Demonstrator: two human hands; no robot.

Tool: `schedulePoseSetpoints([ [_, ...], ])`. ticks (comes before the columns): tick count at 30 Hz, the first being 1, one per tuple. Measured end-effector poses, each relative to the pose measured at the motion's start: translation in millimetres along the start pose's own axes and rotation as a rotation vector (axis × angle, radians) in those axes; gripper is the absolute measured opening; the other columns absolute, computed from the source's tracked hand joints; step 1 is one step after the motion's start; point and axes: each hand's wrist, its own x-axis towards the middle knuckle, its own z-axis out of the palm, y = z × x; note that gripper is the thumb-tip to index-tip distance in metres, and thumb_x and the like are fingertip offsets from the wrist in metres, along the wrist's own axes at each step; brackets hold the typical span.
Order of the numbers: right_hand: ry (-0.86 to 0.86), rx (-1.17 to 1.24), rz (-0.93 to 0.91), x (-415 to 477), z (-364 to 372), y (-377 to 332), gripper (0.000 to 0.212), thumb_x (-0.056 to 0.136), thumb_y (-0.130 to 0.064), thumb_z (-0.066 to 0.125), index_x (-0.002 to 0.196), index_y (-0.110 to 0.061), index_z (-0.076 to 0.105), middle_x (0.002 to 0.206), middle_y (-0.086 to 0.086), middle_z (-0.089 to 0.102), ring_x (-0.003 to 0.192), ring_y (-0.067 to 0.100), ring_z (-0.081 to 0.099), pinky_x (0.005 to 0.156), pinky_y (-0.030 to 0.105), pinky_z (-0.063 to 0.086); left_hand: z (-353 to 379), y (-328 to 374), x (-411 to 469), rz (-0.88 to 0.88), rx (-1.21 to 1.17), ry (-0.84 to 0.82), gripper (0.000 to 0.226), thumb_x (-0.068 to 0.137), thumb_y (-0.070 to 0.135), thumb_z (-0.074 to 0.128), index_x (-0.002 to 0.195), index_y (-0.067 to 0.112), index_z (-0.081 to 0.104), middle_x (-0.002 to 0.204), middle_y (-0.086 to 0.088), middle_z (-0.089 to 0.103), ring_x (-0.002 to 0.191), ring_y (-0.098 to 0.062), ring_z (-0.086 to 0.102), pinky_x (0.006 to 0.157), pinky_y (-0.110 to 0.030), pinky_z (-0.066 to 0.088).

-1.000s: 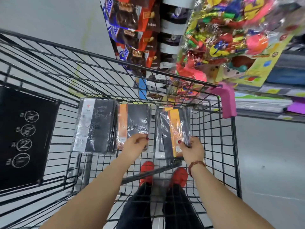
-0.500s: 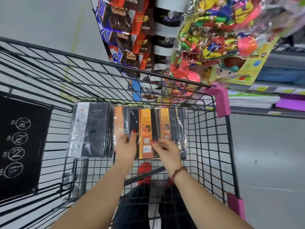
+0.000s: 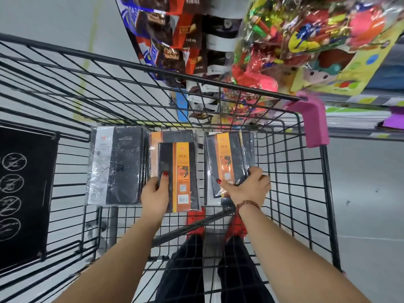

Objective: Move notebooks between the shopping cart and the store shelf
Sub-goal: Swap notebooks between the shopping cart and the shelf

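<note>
Three stacks of plastic-wrapped notebooks lie on the floor of the black wire shopping cart (image 3: 323, 193). A black-and-white pack (image 3: 118, 167) lies at the left. My left hand (image 3: 155, 193) grips the near edge of a black-and-orange notebook (image 3: 181, 176), which rests on the middle stack (image 3: 172, 136). At the right, my right hand (image 3: 247, 189) holds the near end of another black-and-orange stack (image 3: 229, 158), thumb on top and fingers curled round its right side. The store shelf (image 3: 358, 119) with flat stationery runs at the right, beyond the cart's pink corner.
A black child-seat flap with white warning symbols (image 3: 24, 193) closes the cart's left end. Hanging snack bags (image 3: 166, 31) and a cellophane-wrapped colourful toy pack (image 3: 306, 36) overhang the cart's far rim. A pink corner guard (image 3: 312, 119) marks the right corner. Red shoes show below.
The hands met at the centre half a second ago and have drawn apart. One black-and-orange notebook went left onto the middle stack; the right hand shifted its stack rightwards.
</note>
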Motion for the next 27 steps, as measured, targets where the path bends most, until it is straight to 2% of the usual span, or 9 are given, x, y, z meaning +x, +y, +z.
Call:
schedulePoseSetpoints([
  [3, -0.023, 0.123, 0.051, 3, 2, 13, 0.085, 0.057, -0.042, 0.085, 0.122, -0.006, 0.043, 0.123, 0.016, 0.047, 0.113, 0.033, 0.046, 0.089, 0.038, 0.044, 3, -1, -4, -0.03, -0.022, -0.007, 0.047, 0.092, 0.048, 0.047, 0.088, 0.002, 0.058, 0.086, -0.023, 0.068, 0.077, -0.036, 0.066, 0.077, -0.054, 0.055],
  [6, -0.061, 0.165, 0.044, 5, -1, 24, 0.065, 0.064, -0.037, 0.082, 0.107, 0.0, 0.051, 0.11, 0.015, 0.052, 0.1, 0.028, 0.053, 0.074, 0.029, 0.044, 5, 0, -13, -0.04, -0.051, 0.01, 0.039, 0.095, 0.041, 0.047, 0.085, 0.005, 0.06, 0.089, -0.021, 0.069, 0.078, -0.031, 0.065, 0.081, -0.051, 0.054],
  [9, -0.048, 0.159, 0.012, 4, -4, 30, 0.045, 0.071, -0.033, 0.078, 0.097, -0.003, 0.055, 0.098, 0.01, 0.055, 0.084, 0.023, 0.053, 0.061, 0.023, 0.039, 6, 0, -21, -0.036, -0.045, 0.016, 0.035, 0.095, 0.04, 0.047, 0.081, 0.011, 0.06, 0.087, -0.02, 0.069, 0.078, -0.032, 0.065, 0.08, -0.049, 0.053],
  [12, 0.0, 0.274, 0.035, -3, -8, 31, 0.03, 0.078, -0.027, 0.071, 0.094, -0.008, 0.055, 0.089, 0.008, 0.061, 0.079, 0.026, 0.061, 0.061, 0.029, 0.049, 0, 1, -29, -0.024, -0.05, 0.011, 0.035, 0.095, 0.034, 0.047, 0.08, 0.005, 0.06, 0.081, -0.02, 0.067, 0.072, -0.03, 0.061, 0.072, -0.042, 0.052],
  [15, -0.054, 0.423, 0.042, -16, -20, 27, 0.005, 0.089, -0.012, 0.055, 0.093, -0.011, 0.052, 0.069, -0.001, 0.053, 0.068, 0.022, 0.059, 0.05, 0.024, 0.041, -9, 7, -37, -0.013, -0.043, 0.02, 0.039, 0.095, 0.032, 0.049, 0.085, -0.005, 0.058, 0.071, -0.017, 0.061, 0.062, -0.023, 0.053, 0.059, -0.03, 0.043],
  [18, -0.091, 0.502, -0.005, -32, -40, 20, 0.006, 0.092, -0.008, 0.048, 0.093, -0.01, 0.053, 0.065, -0.003, 0.047, 0.062, 0.018, 0.048, 0.053, 0.025, 0.036, -20, 15, -50, 0.013, -0.072, 0.026, 0.033, 0.096, 0.029, 0.048, 0.073, 0.006, 0.054, 0.064, -0.005, 0.055, 0.058, -0.018, 0.049, 0.052, -0.027, 0.037],
  [21, -0.126, 0.596, 0.014, -52, -63, 15, 0.008, 0.094, -0.009, 0.047, 0.088, -0.011, 0.053, 0.066, -0.002, 0.047, 0.058, 0.015, 0.045, 0.053, 0.026, 0.036, -31, 27, -68, 0.078, -0.099, 0.002, 0.034, 0.096, 0.03, 0.048, 0.071, 0.007, 0.047, 0.066, -0.009, 0.048, 0.06, -0.019, 0.042, 0.055, -0.029, 0.033],
  [24, -0.135, 0.728, -0.008, -76, -95, 10, 0.01, 0.094, -0.011, 0.048, 0.091, -0.015, 0.056, 0.081, 0.007, 0.058, 0.071, 0.022, 0.058, 0.064, 0.035, 0.05, -40, 43, -89, 0.149, -0.116, -0.025, 0.038, 0.096, 0.033, 0.048, 0.069, 0.006, 0.049, 0.064, -0.006, 0.053, 0.058, -0.02, 0.045, 0.056, -0.031, 0.037],
  [27, -0.127, 0.857, 0.002, -102, -132, 12, 0.013, 0.095, -0.008, 0.047, 0.101, -0.008, 0.058, 0.095, 0.007, 0.062, 0.082, 0.016, 0.058, 0.074, 0.028, 0.048, -47, 62, -110, 0.252, -0.115, -0.074, 0.049, 0.087, 0.051, 0.049, 0.083, 0.003, 0.056, 0.072, -0.014, 0.059, 0.067, -0.024, 0.052, 0.064, -0.039, 0.044],
])
